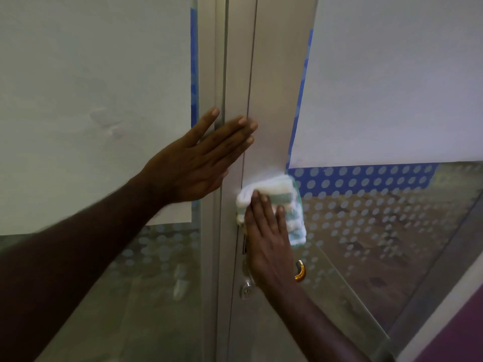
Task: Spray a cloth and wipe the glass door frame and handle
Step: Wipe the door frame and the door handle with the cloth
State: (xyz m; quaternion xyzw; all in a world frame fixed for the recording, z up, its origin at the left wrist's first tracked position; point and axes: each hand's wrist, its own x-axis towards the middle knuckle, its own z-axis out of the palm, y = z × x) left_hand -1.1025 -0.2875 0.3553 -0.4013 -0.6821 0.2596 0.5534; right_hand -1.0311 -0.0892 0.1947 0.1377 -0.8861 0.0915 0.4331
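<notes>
A grey metal door frame [274, 87] runs top to bottom through the middle of the view. My right hand [266, 239] presses a folded white and green striped cloth [287, 202] flat against the frame, just above the lock. My left hand [201, 158] lies flat with fingers spread on the frame's left part, higher up and apart from the cloth. A gold handle [300, 271] shows partly behind my right wrist. Below my right hand sits a silver keyhole cylinder [246, 290]. No spray bottle is in view.
White paper sheets [392, 87] edged with blue tape cover the glass panes on both sides of the frame. Frosted dots pattern the lower glass [366, 231]. A purple wall strip [457, 335] stands at the bottom right.
</notes>
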